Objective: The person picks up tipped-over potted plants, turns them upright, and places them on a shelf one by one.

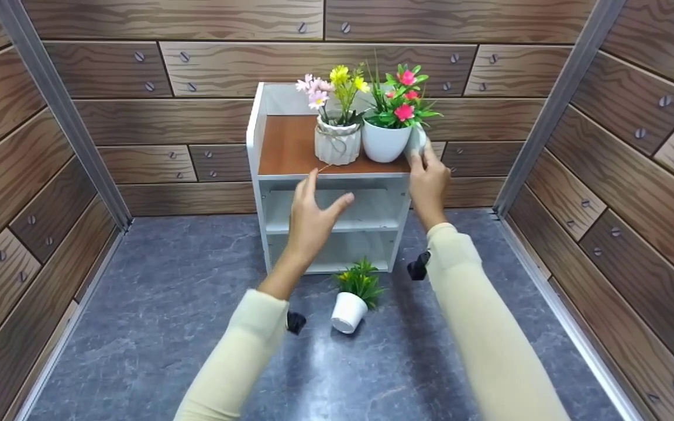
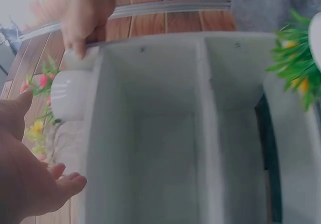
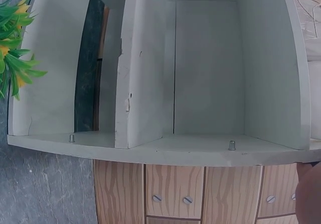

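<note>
A small white shelf unit [image 1: 331,225] with a brown top board [image 1: 287,146] stands against the back wall. My right hand [image 1: 429,184] grips the raised edge of its right side panel [image 1: 416,140], thumb on the near side. In front of the top board, my left hand [image 1: 312,219] is held with thumb and fingers spread, nothing between them. On the board, a ribbed pot [image 1: 337,143] tied with twine holds pink and yellow flowers. Right beside it is a smooth white pot [image 1: 387,144] with red flowers, close to the gripped panel.
A small white pot [image 1: 348,313] with a green and yellow plant [image 1: 360,283] lies tipped over on the grey floor [image 1: 185,327], before the unit. Inside the unit, a middle shelf [image 3: 135,73] divides two compartments. Wood-patterned walls [image 1: 618,146] enclose the space on three sides.
</note>
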Tool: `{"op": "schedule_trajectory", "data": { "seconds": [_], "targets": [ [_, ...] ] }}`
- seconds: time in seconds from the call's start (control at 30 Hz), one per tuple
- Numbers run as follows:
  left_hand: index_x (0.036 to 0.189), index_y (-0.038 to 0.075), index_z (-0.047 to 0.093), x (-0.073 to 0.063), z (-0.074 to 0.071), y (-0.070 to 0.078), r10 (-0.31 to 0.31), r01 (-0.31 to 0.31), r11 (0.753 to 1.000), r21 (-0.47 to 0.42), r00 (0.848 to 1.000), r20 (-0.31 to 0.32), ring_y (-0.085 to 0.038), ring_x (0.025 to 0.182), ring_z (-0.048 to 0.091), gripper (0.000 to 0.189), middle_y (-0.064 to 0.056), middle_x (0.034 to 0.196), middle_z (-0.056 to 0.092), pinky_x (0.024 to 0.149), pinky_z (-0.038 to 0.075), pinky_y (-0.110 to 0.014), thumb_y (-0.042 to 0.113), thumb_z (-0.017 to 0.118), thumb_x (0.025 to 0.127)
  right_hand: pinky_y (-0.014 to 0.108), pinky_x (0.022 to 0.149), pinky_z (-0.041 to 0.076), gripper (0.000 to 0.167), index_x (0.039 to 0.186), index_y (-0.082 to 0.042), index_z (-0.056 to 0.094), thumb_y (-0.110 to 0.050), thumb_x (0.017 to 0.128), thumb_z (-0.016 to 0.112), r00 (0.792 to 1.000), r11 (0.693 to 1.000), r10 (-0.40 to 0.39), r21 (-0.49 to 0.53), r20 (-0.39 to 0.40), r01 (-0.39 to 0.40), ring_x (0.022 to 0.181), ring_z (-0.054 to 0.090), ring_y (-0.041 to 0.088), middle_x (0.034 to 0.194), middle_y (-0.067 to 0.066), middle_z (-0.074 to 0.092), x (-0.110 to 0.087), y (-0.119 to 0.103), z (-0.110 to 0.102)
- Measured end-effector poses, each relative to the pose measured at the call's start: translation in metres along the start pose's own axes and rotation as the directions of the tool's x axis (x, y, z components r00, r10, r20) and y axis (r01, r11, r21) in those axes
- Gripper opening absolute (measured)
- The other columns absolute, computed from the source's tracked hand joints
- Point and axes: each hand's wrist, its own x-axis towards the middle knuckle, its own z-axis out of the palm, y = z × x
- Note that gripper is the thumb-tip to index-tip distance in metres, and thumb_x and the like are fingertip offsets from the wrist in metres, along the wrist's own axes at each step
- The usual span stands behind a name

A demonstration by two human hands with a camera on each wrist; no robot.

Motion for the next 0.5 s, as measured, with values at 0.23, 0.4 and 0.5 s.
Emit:
{"op": "schedule_trajectory", "data": {
  "seconds": [0.23, 0.4, 0.5],
  "targets": [
    [0.153, 0.009, 0.041, -0.028, 0.011, -0.019, -0.058, 0.057, 0.998, 0.008, 0.998, 0.026, -0.032, 0.136, 0.050, 0.089, -0.015, 0.150, 0.048, 0.111, 0.042, -0.048, 0.049, 0.079, 0.083, 0.044, 0.097, 0.052, 0.041, 0.138, -0.003, 0.060, -0.016, 0.099, 0.062, 1.000, 1.000, 0.008, -0.005, 0.008, -0.008, 0.113, 0.069, 0.029, 0.123, 0.020, 0.068, -0.001, -0.001, -0.001],
    [0.153, 0.008, 0.041, -0.047, 0.016, -0.033, -0.088, 0.087, 0.996, 0.013, 0.995, 0.038, -0.033, 0.137, 0.048, 0.089, -0.015, 0.149, 0.048, 0.112, 0.041, -0.049, 0.050, 0.078, 0.084, 0.041, 0.100, 0.051, 0.042, 0.139, -0.003, 0.059, -0.015, 0.099, 0.062, 1.000, 1.000, 0.009, 0.012, 0.020, -0.009, 0.117, 0.067, 0.027, 0.126, 0.019, 0.067, 0.000, -0.001, -0.002],
    [0.154, 0.010, 0.039, -0.058, 0.019, -0.040, -0.129, 0.129, 0.992, 0.009, 0.990, 0.054, -0.035, 0.138, 0.047, 0.090, -0.016, 0.152, 0.045, 0.113, 0.040, -0.051, 0.052, 0.077, 0.084, 0.042, 0.098, 0.052, 0.042, 0.139, -0.003, 0.060, -0.015, 0.099, 0.062, 1.000, 1.000, 0.008, 0.005, 0.019, -0.008, 0.115, 0.068, 0.028, 0.124, 0.019, 0.068, 0.000, -0.002, -0.002]
  ]
}}
